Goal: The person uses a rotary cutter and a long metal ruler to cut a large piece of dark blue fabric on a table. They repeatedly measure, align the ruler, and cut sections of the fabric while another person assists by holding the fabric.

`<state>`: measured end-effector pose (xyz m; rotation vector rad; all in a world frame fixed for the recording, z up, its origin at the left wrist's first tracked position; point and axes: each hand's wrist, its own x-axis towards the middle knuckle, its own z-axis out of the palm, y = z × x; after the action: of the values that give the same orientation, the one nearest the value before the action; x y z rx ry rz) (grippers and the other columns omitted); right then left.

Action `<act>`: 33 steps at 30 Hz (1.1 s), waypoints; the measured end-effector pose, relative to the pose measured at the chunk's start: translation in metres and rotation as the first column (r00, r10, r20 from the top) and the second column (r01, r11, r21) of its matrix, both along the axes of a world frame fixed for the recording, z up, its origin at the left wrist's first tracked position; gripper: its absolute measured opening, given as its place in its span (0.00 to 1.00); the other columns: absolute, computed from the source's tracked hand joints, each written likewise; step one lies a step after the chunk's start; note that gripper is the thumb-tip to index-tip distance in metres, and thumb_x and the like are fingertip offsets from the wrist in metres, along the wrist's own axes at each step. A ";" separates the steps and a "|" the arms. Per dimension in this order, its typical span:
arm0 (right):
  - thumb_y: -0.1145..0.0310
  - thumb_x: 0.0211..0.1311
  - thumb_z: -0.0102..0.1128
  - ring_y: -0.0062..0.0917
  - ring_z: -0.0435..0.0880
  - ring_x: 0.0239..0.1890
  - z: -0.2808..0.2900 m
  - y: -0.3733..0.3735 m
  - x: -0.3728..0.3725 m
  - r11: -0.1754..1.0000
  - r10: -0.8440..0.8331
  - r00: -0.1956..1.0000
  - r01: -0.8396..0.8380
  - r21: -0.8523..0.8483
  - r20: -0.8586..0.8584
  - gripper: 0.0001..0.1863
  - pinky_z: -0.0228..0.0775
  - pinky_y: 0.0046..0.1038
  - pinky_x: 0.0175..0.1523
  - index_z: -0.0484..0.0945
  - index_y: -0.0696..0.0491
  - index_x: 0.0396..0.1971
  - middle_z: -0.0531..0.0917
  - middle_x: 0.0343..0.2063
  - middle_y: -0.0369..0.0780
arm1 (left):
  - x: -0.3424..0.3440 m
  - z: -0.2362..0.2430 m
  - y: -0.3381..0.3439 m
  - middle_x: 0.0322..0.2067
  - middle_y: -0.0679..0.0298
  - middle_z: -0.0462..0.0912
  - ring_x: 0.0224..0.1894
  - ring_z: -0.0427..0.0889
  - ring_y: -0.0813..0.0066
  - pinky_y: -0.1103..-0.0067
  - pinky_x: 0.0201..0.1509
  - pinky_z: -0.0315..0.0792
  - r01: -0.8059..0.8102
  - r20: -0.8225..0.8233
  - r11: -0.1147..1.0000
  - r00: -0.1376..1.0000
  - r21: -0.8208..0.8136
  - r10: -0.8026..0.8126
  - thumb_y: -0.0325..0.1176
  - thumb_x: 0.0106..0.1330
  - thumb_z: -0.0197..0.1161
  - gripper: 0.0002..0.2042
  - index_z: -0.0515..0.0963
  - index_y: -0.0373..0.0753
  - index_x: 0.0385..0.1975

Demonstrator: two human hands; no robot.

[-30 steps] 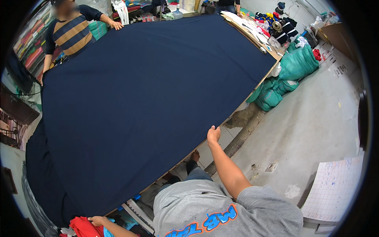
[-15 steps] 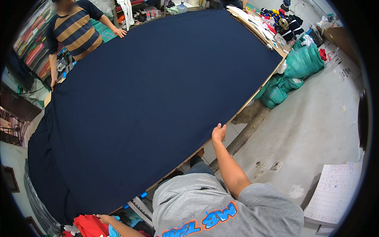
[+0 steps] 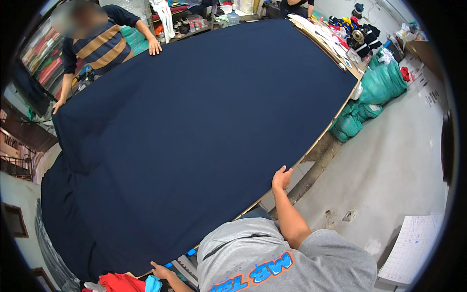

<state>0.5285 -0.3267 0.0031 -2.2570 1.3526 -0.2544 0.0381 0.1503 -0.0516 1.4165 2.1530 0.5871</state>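
Observation:
A large navy fabric [image 3: 204, 117] lies spread over a long table [image 3: 350, 97], some wrinkles and folds gathered at the left end. My right hand [image 3: 282, 179] grips the fabric's near edge at the table's side, right of centre. Farther left along that edge, my left hand [image 3: 160, 269] has its fingers closed on the cloth, just beside a red garment [image 3: 116, 283] and light-blue cloth [image 3: 152, 284]. Across the table, a person in a striped top [image 3: 97, 46] has one hand [image 3: 154, 47] on the far edge and the other [image 3: 58, 107] at the left corner.
Paper sheets [image 3: 323, 39] and piled garments [image 3: 345, 29] cover the far right end, where another person [image 3: 296, 9] stands. Green sacks [image 3: 379, 85] rest beside it. A gridded paper chart [image 3: 408, 243] is at lower right. Fabric rolls [image 3: 41, 61] fill a rack at upper left.
The co-worker's hands have shifted, with the fabric's far left corner pulled outward. My left hand has moved right along the near edge; my right hand remains gripping it, slightly farther right in view.

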 end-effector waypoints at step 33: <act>0.48 0.84 0.54 0.56 0.90 0.48 -0.023 -0.022 -0.014 0.950 0.280 0.960 -0.278 -0.139 -0.004 0.23 0.79 0.57 0.52 0.75 0.50 0.62 0.92 0.46 0.51 | -0.001 0.002 -0.029 0.36 0.65 0.84 0.36 0.80 0.76 0.77 0.43 0.74 -0.064 0.561 0.998 0.827 0.021 0.041 0.33 0.80 0.67 0.09 0.77 0.36 0.45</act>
<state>0.5148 -0.3489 -0.0195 -2.5215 1.0166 -0.2745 0.0369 0.1216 -0.0494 1.0289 1.7109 0.9388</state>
